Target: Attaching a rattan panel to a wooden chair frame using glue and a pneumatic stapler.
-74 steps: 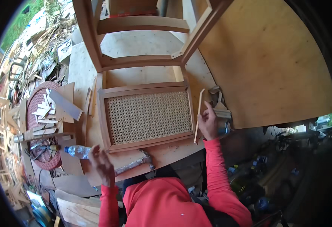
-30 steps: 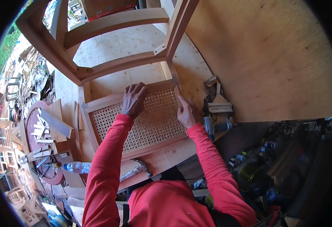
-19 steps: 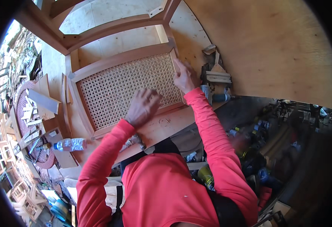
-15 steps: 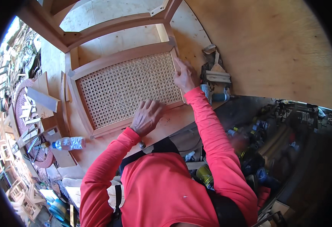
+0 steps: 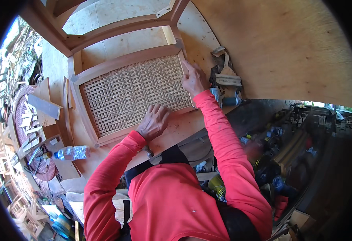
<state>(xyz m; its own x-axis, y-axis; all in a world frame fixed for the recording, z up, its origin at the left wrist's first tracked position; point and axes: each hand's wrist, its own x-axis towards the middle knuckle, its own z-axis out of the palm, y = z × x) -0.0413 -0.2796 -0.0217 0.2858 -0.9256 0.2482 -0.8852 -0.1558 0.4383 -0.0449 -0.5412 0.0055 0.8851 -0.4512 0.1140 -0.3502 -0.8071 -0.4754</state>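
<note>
Cane-panelled wooden frame (image 5: 137, 94) is lying near the table's (image 5: 180, 127) front edge. Right hand (image 5: 194, 78) is touching its right rail (image 5: 181, 59), left hand (image 5: 154, 122) curling over its near rail (image 5: 121, 133), both grasps unclear. Pale bar (image 5: 229, 80) is showing unreadable marks.

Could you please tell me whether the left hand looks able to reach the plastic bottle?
Probably yes: the plastic bottle lies on its side, left of the left hand, with nothing seen covering it.
</note>
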